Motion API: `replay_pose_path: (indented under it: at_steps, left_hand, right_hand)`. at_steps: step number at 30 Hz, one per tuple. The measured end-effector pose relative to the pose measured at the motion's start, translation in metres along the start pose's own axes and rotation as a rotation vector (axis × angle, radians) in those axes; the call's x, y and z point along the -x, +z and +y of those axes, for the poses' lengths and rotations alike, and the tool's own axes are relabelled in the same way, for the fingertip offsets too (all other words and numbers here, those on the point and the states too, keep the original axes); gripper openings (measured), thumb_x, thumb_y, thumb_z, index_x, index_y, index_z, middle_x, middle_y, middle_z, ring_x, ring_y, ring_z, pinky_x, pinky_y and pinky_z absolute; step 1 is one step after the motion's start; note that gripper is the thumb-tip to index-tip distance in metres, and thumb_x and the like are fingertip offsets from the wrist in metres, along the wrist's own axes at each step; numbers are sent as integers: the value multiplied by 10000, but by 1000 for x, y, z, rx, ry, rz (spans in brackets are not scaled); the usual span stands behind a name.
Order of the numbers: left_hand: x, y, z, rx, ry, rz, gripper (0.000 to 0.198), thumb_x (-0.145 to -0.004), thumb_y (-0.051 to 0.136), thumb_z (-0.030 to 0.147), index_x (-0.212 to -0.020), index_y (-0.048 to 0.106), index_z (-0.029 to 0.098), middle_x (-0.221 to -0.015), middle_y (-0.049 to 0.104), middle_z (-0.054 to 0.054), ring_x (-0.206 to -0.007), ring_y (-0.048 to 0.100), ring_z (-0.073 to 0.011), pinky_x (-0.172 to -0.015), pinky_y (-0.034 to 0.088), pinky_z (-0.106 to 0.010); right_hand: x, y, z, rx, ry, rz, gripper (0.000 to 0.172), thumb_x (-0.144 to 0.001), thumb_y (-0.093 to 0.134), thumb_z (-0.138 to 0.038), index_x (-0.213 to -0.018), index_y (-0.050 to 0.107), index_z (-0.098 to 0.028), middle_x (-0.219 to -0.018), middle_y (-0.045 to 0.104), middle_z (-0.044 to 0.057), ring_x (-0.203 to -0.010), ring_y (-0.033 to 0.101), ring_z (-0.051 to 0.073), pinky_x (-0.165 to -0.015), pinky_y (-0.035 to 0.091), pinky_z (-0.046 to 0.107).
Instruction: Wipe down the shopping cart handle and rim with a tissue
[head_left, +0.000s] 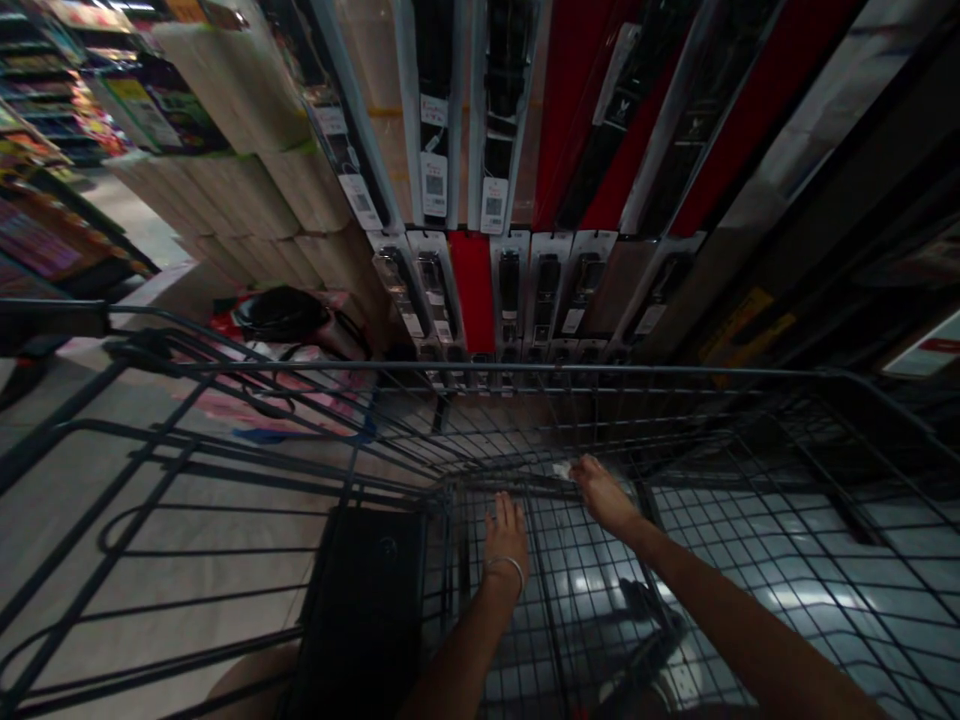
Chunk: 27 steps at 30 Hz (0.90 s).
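Both my arms reach down into a dark wire shopping cart (pixel 570 368). My left hand (pixel 507 540), with a thin bracelet at the wrist, is stretched out over the wire floor with its fingers extended and nothing in them. To its right, my right hand (pixel 600 490) has its fingers closed at the far side of the basket. A small whitish, clear piece (pixel 561 469) shows at those fingertips; it looks like thin plastic, but its kind is too small to make out.
Beyond the cart hangs a rack of packaged belts (pixel 433 180). Stacked cream-coloured packs (pixel 240 190) stand left of it, above a pink bundle with a black bag (pixel 281 312). A black panel (pixel 367 600) is at the cart's left end. A white sign (pixel 926 350) sticks in from the right.
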<state>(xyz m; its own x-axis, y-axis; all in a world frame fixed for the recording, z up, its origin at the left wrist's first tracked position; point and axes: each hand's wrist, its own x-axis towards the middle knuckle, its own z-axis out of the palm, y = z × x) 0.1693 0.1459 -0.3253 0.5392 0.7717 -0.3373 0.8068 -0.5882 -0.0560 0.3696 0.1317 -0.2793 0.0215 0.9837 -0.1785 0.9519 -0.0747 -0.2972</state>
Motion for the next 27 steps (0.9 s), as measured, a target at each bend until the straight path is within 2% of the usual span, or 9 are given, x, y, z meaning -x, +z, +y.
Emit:
replay_pose_path:
  at_steps: [7, 10, 12, 14, 16, 18, 20, 23, 27]
  left_hand:
    - [2, -5, 1, 10, -8, 5, 555, -820, 293, 96, -1365, 394, 129, -1469, 307, -175, -1368, 274, -286, -1037, 363, -477]
    - [2, -5, 2, 15, -10, 1, 556, -817, 303, 91, -1363, 397, 138, -1469, 311, -170, -1367, 277, -282, -1036, 366, -477]
    - [2, -4, 2, 19, -11, -1, 555, -816, 312, 93, -1362, 397, 139, -1466, 314, -172, -1365, 281, -280, -1035, 368, -476]
    - [2, -3, 2, 22, -12, 2, 552, -818, 319, 102, -1364, 393, 138, -1467, 312, -172, -1367, 277, -280, -1038, 364, -477]
    - [2, -3, 2, 24, -14, 6, 548, -823, 319, 112, -1365, 391, 146, -1470, 312, -165, -1369, 274, -277, -1039, 364, -473]
    - [2, -2, 2, 27, -16, 10, 545, -827, 316, 120, -1365, 392, 162, -1472, 314, -150, -1371, 270, -269, -1044, 361, -470]
    - [3, -2, 1, 27, -12, 12, 548, -825, 323, 128, -1367, 388, 169, -1475, 312, -142, -1375, 261, -268, -1051, 352, -471]
    - [3, -3, 0, 26, -3, 9, 558, -816, 337, 134, -1372, 377, 157, -1478, 304, -147, -1379, 248, -277, -1056, 342, -478]
    - [3, -3, -2, 27, -5, 6, 567, -812, 336, 121, -1376, 374, 161, -1486, 288, -144, -1384, 235, -280, -1050, 348, -485]
  right_hand:
    - [30, -6, -6, 80, -52, -113, 411, -838, 337, -37, -1061, 666, -141, -1068, 617, 135, -1005, 548, 223, -924, 385, 331]
    - [45, -1, -6, -1, -46, -131, 411, -803, 353, -25, -1011, 686, -149, -1072, 624, 123, -1002, 562, 212, -899, 403, 311]
    - [48, -2, -3, -146, -6, -170, 377, -759, 383, -29, -886, 713, -160, -987, 654, 95, -942, 587, 200, -844, 427, 291]
    - [45, -8, 0, -376, 133, -261, 283, -716, 428, -75, -696, 698, -159, -754, 659, 57, -753, 605, 175, -696, 453, 259]
    - [39, -18, 3, -673, 308, -343, 202, -662, 465, -124, -583, 647, -161, -543, 582, 12, -549, 546, 136, -535, 418, 228]
    - [33, -28, 8, -942, 435, -370, 147, -603, 480, -148, -561, 621, -158, -475, 537, -12, -443, 482, 105, -444, 362, 211]
    - [29, -34, 13, -1106, 498, -363, 115, -560, 493, -161, -552, 608, -152, -485, 552, -11, -419, 473, 90, -413, 337, 200]
    - [26, -33, 23, -1176, 573, -320, 103, -542, 524, -180, -574, 616, -147, -511, 580, -6, -412, 475, 83, -398, 333, 192]
    - [22, -17, 34, -1148, 600, 0, 144, -567, 566, -198, -671, 656, -154, -568, 618, -1, -483, 528, 104, -467, 411, 211]
